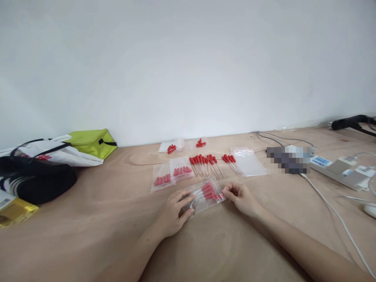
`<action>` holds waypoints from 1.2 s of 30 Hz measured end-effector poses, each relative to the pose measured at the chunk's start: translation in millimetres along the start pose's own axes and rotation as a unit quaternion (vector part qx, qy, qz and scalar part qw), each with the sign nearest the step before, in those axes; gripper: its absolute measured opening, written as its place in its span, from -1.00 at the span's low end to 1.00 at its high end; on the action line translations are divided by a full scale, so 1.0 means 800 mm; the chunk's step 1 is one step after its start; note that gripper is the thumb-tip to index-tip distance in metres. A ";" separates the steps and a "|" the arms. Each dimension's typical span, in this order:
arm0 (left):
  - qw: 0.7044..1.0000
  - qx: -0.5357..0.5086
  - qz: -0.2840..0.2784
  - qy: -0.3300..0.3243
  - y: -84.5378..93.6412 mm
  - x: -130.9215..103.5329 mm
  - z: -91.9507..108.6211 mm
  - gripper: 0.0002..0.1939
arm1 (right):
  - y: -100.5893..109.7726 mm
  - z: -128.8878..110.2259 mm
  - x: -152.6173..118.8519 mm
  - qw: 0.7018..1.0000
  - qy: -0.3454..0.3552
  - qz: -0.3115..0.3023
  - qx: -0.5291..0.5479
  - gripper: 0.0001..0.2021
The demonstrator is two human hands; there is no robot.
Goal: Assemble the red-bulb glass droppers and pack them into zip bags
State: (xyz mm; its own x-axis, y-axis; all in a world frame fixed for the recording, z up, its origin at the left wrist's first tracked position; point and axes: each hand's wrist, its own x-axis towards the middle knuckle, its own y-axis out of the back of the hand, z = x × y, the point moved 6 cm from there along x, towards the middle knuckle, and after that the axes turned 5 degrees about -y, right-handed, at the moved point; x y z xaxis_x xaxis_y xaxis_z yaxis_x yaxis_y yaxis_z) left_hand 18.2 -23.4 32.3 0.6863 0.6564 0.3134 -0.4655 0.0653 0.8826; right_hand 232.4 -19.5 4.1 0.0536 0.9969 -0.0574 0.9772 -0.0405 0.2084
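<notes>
A clear zip bag [202, 196] holding several red-capped droppers lies between my hands. My right hand [239, 196] pinches the bag's right edge, near the red caps. At its left end my left hand [175, 211] rests with thumb and fingers apart, fingertips touching the plastic. Two filled bags, one [161, 179] on the left and another [181, 169] beside it, lie just beyond. Loose red-capped droppers [202, 161] are spread behind the held bag. A few more droppers [230, 159] sit to their right, against flat clear bags [249, 162].
Near the wall are two small piles of red caps [171, 148] on clear plastic. A green bag [91, 143], a white bag and a black cap [47, 182] are at the left. On the right lie a power strip [337, 172] and cables.
</notes>
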 end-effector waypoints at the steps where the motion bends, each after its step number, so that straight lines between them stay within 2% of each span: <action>1: 1.000 -0.001 -0.001 0.000 0.000 0.000 0.000 -0.66 | 0.000 0.001 0.000 1.000 -0.009 -0.003 0.009 -0.66; 7: 1.000 -0.002 -0.004 0.003 0.000 -0.001 -0.001 -0.65 | 0.003 0.012 -0.002 0.999 -0.032 0.032 -0.022 -0.71; 13: 1.000 0.000 -0.006 0.005 0.002 0.000 0.002 -0.66 | -0.004 0.010 -0.005 0.999 -0.036 0.001 -0.029 -0.82; 17: 1.000 -0.006 0.002 -0.003 0.002 0.000 0.001 -0.66 | -0.007 0.012 -0.005 0.999 -0.051 -0.008 -0.015 -0.79; 23: 1.000 -0.017 -0.010 0.002 0.001 0.000 0.000 -0.65 | -0.015 0.014 -0.006 0.992 -0.091 -0.057 0.060 -0.73; 28: 0.997 -0.036 -0.066 0.003 0.003 -0.001 0.001 -0.61 | -0.002 0.012 -0.001 0.993 -0.105 0.013 0.057 -0.67; 30: 0.995 -0.045 -0.088 -0.004 0.003 -0.002 0.001 -0.60 | -0.002 0.013 0.004 0.992 -0.115 0.018 0.055 -0.62; 33: 0.992 -0.055 -0.109 -0.017 0.000 -0.003 0.000 -0.59 | -0.010 0.016 0.013 0.989 -0.140 -0.006 0.040 -0.60; 36: 0.993 -0.061 -0.103 -0.015 -0.003 -0.004 -0.002 -0.58 | -0.025 0.013 0.021 0.989 -0.130 -0.073 0.022 -0.68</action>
State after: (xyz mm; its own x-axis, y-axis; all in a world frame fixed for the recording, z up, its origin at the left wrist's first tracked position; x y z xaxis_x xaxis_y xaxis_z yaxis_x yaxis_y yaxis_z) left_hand 15.9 -24.4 28.7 0.7892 0.5973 0.1425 -0.3771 0.2882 0.8802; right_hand 216.3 -2.9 -11.4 -0.0436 0.9417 -0.3336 0.9860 0.0943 0.1373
